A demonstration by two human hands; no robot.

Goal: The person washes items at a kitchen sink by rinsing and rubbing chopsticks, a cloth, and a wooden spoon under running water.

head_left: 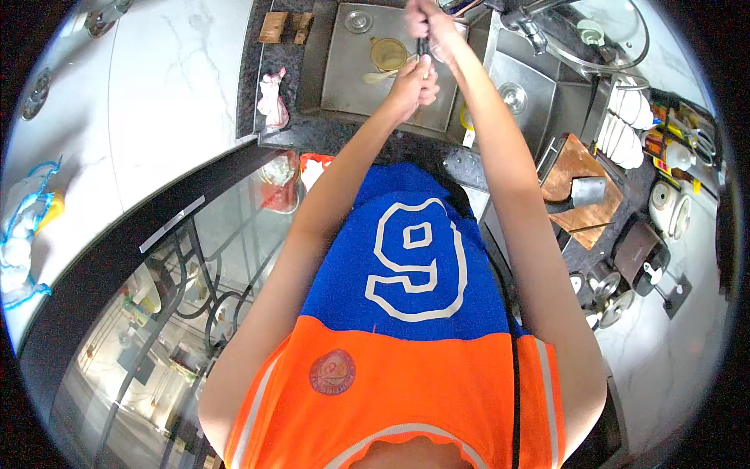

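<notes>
Over the left basin of the metal sink [336, 86], my left hand [414, 84] is closed around a thin dark handle-like thing [423, 48]. Just beyond it, my right hand [433, 30] is closed too, slightly blurred, at the far end of that same dark thing. What kind of thing it is, I cannot make out. Below the hands in the basin lie a round yellowish bowl or cup [388, 55] and a pale spoon-like utensil [380, 76]. A yellow and white item [468, 129], partly hidden by my right forearm, sits by the divider.
A faucet [531, 31] stands behind the right basin [531, 98]. Brown sponge-like pieces [273, 27] and a cloth [273, 98] lie on the left rim. To the right are a wooden board [582, 184] with a cleaver [587, 191], racked white dishes [625, 121] and pot lids [605, 285].
</notes>
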